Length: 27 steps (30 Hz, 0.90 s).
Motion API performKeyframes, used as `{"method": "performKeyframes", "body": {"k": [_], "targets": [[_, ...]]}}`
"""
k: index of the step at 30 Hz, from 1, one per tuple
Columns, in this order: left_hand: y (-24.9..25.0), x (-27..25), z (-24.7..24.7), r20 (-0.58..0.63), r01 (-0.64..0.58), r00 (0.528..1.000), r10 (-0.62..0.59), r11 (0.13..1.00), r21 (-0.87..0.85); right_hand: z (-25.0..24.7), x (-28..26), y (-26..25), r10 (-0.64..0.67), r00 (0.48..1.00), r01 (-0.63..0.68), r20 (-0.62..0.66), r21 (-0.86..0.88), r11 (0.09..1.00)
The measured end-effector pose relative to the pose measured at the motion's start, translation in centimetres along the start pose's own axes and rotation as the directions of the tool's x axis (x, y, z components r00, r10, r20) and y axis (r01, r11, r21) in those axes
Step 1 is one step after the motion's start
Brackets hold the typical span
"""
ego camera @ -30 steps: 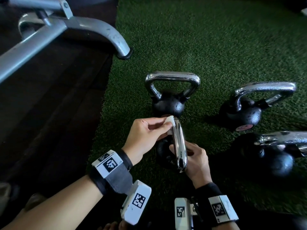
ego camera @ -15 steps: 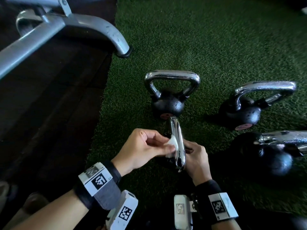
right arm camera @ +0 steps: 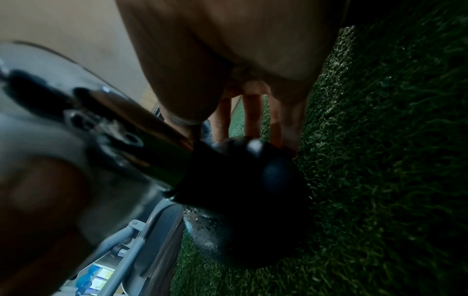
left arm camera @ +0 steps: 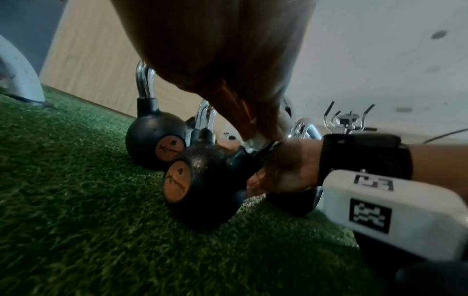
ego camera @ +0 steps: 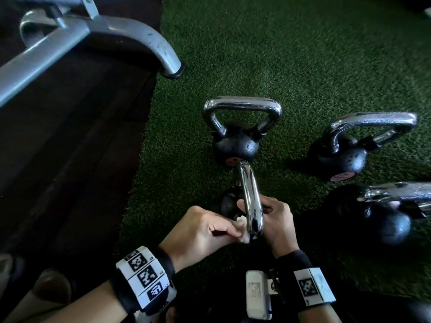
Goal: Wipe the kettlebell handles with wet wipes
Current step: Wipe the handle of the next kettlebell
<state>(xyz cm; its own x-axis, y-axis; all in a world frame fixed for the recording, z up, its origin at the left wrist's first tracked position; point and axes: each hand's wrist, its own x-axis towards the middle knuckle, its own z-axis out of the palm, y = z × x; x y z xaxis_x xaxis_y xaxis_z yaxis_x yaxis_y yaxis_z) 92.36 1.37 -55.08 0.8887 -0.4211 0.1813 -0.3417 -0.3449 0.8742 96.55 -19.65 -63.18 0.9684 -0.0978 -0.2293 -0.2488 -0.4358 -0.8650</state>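
Observation:
The near kettlebell stands on green turf, its chrome handle running away from me. My left hand pinches a small white wet wipe against the near end of that handle. My right hand grips the kettlebell from the right side, fingers curled by the handle and down onto the black ball. In the left wrist view the wipe shows under my fingertips, above the ball. Most of the wipe is hidden by my fingers.
Three more chrome-handled kettlebells stand on the turf: one just behind, one to the right, one at the right edge. A grey metal bench leg ends at the turf's left border, beside dark flooring.
My left hand has slid the wipe along the handle from its far end to the near end, toward me. The right hand has kept its grip on the kettlebell.

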Motion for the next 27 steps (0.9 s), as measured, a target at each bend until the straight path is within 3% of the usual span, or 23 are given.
{"method": "performKeyframes", "body": {"k": [5,8,10,14,18,21,27], "targets": [[-0.6,0.1,0.3,-0.001,0.074,0.997,-0.074,0.997,-0.005,-0.2,-0.3,-0.5,0.025,1.000,-0.025,0.003,-0.006,1.000],[-0.5,0.2,-0.2,-0.026,0.238,0.971,-0.240,0.970,-0.057,-1.1,-0.8,-1.2,0.042,0.997,-0.043,0.062,0.006,0.999],[-0.4,0.6,-0.9,-0.103,0.315,0.937,-0.333,0.936,-0.158,-2.1,-1.5,-2.4,0.023,1.000,-0.023,0.017,-0.013,1.000],[0.3,1.6,-2.5,-0.251,0.256,0.896,-0.366,0.888,-0.382,-4.4,-3.6,-7.4,-0.138,0.974,0.143,-0.179,0.013,0.990],[2.5,2.6,-3.6,-0.226,0.196,0.903,-0.367,0.817,-0.543,-6.0,-5.9,-12.1,-0.266,0.963,0.269,-0.041,0.170,0.948],[3.7,3.1,-3.8,-0.230,0.184,0.916,-0.329,0.853,-0.489,-5.9,-6.1,-13.1,-0.285,0.956,0.260,0.070,0.252,0.932],[5.4,3.5,-3.5,-0.183,0.211,0.930,-0.319,0.871,-0.444,-5.6,-5.5,-12.6,-0.160,0.980,0.072,0.115,0.549,0.833]]}}
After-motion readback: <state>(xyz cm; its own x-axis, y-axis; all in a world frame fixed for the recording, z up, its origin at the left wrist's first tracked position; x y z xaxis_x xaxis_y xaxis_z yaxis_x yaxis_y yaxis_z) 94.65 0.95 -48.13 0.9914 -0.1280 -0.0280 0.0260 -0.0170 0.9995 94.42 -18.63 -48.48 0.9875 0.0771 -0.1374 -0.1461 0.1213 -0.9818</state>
